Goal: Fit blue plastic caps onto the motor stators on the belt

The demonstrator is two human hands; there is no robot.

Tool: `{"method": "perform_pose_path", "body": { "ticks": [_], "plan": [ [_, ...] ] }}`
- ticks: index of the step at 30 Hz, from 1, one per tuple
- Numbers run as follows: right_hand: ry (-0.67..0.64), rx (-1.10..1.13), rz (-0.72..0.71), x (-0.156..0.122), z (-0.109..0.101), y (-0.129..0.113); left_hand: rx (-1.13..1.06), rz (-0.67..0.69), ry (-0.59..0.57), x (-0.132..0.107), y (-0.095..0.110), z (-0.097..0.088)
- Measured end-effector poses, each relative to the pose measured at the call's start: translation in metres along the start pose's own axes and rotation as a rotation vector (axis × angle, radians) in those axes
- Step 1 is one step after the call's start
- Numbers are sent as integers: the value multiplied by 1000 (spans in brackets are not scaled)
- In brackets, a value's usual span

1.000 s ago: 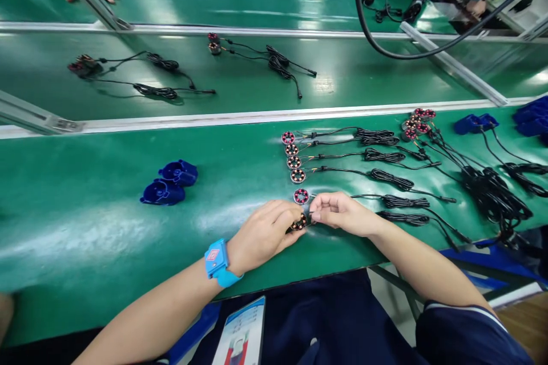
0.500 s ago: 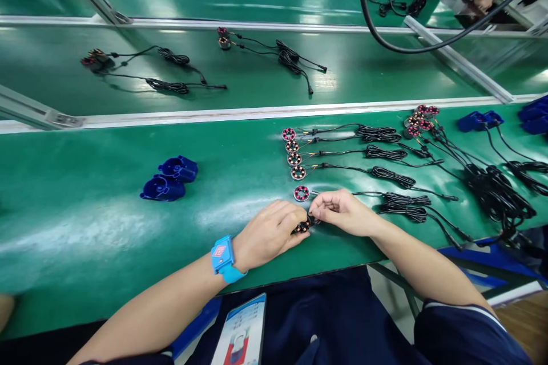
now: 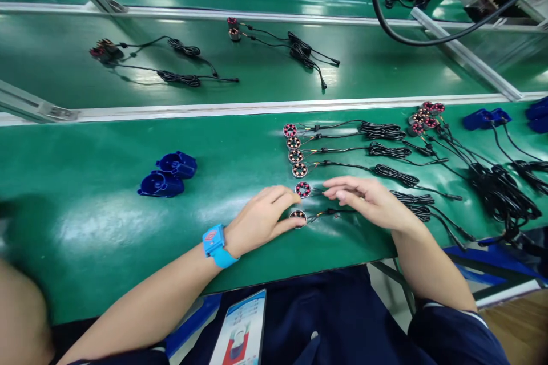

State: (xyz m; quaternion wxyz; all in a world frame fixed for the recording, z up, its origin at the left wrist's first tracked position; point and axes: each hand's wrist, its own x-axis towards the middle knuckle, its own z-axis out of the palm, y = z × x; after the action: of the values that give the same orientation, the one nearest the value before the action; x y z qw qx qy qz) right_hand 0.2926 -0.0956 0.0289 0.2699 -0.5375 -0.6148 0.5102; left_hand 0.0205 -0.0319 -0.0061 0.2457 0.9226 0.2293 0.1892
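My left hand [image 3: 266, 212] rests at the near end of a column of motor stators, thumb and fingers apart. Its thumb touches the edge of the nearest stator [image 3: 298, 217], which lies face up and has copper windings. Just above, the fingertips are close to a red-wound stator [image 3: 302, 189]. To the right, my right hand [image 3: 371, 201] hovers with fingers stretched out and nothing in them. It is over the thin leads and black cable [image 3: 342, 211] of these stators and partly hides them. Farther back, several more stators [image 3: 295, 156] continue the column, their cables running right.
Two blue plastic housings [image 3: 161, 183] lie left. At right are a stator cluster [image 3: 423, 117], bundled black cables [image 3: 499, 188] and blue housings [image 3: 479, 119]. Beyond the white rail [image 3: 214, 108] lie more wired stators [image 3: 233, 33]. A black cable [image 3: 402, 41] hangs overhead. Another person's arm [image 3: 23, 319] is at lower left.
Both hands have come off the nearest stator's leads: it now lies flat at the column's end. My right hand has moved right and opened; my left has loosened. The other person's arm reaches farther in.
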Motion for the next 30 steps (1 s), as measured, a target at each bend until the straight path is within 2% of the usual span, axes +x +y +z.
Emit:
{"method": "perform_pose_path", "body": {
  "ticks": [3,6,9,13,19,25,27,30],
  "plan": [
    [88,-137,-37,6,-9,-5,106,29,-1,10,-12,-4],
    [3,-320,-77,20,-6,-4,174,78,-40,20,-22,-1],
    [-61,-389,-78,31,4,-1,188,105,-69,26,-26,4],
    [-56,-308,-34,35,13,4,151,144,0,25,-24,7],
    [-41,-116,17,36,14,8,81,174,116,24,-20,6],
    [23,176,93,42,19,14,36,205,133,24,-19,8],
    [29,163,98,42,22,13,39,187,101,24,-20,9],
    [35,-64,20,38,22,7,55,130,1,24,-23,6]
  ]
}}
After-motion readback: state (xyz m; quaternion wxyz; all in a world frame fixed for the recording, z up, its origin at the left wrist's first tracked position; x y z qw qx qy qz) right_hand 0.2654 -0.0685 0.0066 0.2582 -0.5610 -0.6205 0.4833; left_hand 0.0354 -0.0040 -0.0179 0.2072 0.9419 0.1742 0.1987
